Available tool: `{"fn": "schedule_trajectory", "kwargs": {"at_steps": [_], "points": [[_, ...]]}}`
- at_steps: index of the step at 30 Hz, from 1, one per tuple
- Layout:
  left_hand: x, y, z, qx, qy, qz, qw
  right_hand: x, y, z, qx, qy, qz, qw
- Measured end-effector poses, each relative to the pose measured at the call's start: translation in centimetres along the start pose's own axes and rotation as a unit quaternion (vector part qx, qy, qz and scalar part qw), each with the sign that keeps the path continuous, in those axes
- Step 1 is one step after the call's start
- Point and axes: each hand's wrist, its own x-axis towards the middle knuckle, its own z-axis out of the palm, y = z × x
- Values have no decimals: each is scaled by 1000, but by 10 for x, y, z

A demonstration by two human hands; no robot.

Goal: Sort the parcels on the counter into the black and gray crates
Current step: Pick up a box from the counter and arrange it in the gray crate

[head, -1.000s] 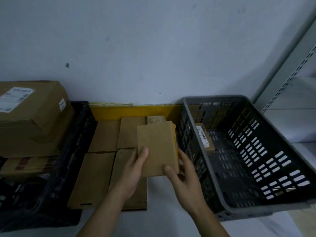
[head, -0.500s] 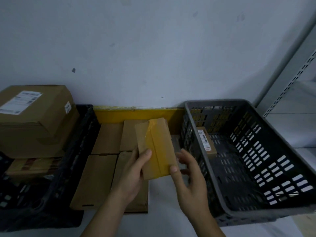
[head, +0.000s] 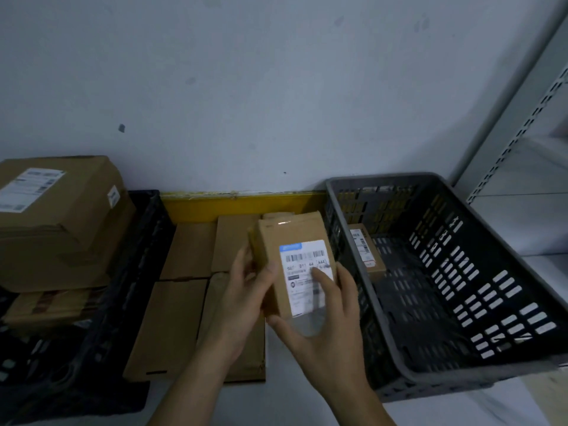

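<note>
- A small brown parcel (head: 295, 265) is held up above the counter, between the two crates, its white label (head: 307, 276) with barcodes facing up.
- The left hand (head: 246, 299) grips its left edge, fingers curled behind.
- The right hand (head: 329, 327) holds the lower right corner, thumb across the label.
- The gray crate (head: 430, 376) on the right holds one small labelled box (head: 365, 250).
- The black crate (head: 135, 259) on the left carries big cartons (head: 58, 222).
- Flat brown parcels (head: 172, 327) lie on the counter beneath the hands.
</note>
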Motion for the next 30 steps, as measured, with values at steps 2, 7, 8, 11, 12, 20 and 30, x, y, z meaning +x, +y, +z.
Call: {"fn": "schedule_trajectory", "kwargs": {"at_steps": [2, 7, 8, 11, 12, 20, 30], "points": [[2, 2, 3, 21, -9, 5, 1000, -1, -1, -1, 8, 1, -38, 999], [5, 1, 2, 19, -17, 5, 1000, 14, 3, -20, 110, 0, 20, 994], [5, 2, 4, 16, -29, 0, 999, 19, 3, -26, 130, -17, 38, 991], [9, 5, 14, 2, -57, -7, 998, 29, 6, -48, 149, -75, 50, 985], [11, 5, 19, 2, -67, -7, 998, 31, 7, -57, 144, -85, 50, 985], [31, 6, 85, 79, -167, -11, 983, 44, 24, -135, 77, -84, 95, 989], [84, -22, 161, 565, -75, 107, 814, 144, 155, -200, 5, -40, 136, 990]]}}
